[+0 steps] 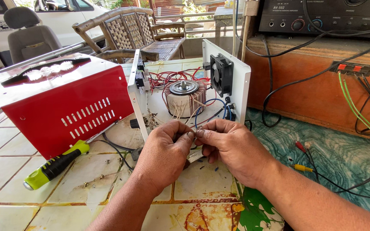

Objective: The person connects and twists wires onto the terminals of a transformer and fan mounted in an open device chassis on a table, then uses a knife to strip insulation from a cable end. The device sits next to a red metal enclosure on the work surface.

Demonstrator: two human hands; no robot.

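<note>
The left hand (pixel 165 147) and right hand (pixel 228 145) met at frame centre, fingertips pinched shut on a thin wire end (pixel 195 133). At twelve o'clock from them, the opened white chassis (pixel 240 81) held a toroidal transformer (pixel 184 99) and black fan (pixel 221 73).

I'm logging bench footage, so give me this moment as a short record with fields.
Setting: tiled table outdoors
Left hand: left hand pinching thin wires, fingertips meeting the right's
Right hand: right hand pinching the same wires
Unit: open white chassis with toroidal transformer and black fan
Cover: red metal cover, off, left of chassis
Tool: green-and-black screwdriver, lying untouched
Loose parts: small screws on tiles
</note>
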